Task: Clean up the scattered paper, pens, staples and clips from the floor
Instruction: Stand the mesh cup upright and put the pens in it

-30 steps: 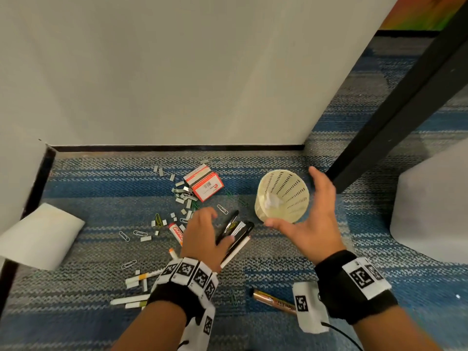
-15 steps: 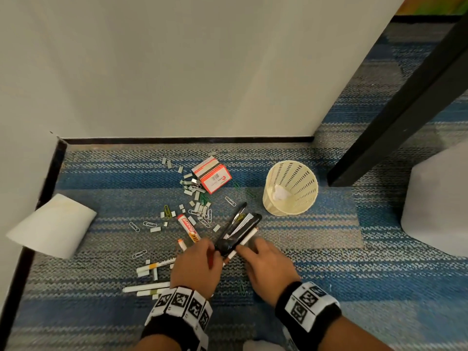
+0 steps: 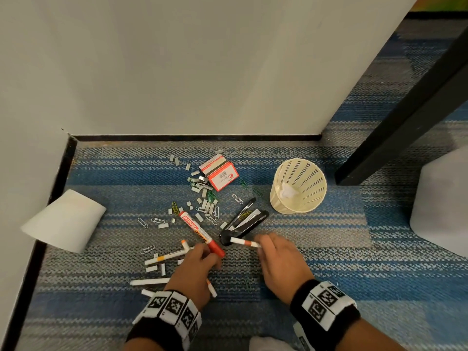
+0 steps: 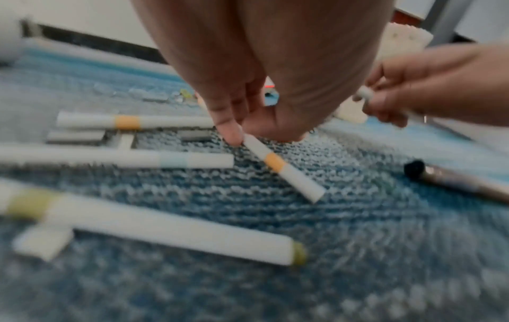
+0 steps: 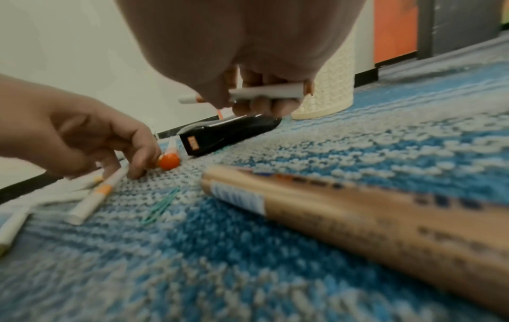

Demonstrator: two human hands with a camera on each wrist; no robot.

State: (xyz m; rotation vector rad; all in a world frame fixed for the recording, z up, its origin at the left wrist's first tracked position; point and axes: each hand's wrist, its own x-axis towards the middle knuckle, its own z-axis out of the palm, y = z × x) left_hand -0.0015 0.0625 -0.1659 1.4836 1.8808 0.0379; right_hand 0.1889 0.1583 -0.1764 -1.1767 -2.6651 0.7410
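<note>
My right hand (image 3: pixel 277 259) grips a white pen (image 3: pixel 245 242) above the stapler (image 3: pixel 244 224). My left hand (image 3: pixel 195 268) pinches an orange-banded pen (image 4: pixel 283 167) on the carpet (image 3: pixel 329 249).

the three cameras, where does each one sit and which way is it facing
Head: high, looking down at the carpet; both hands show, left hand, right hand, near the cream basket.
Left wrist: low over the carpet, looking along the left hand at a white pen its fingertip touches.
Right wrist: low, facing the wall; the right hand grips a white pen above the black stapler.
Shared: each wrist view shows the other hand.
</note>
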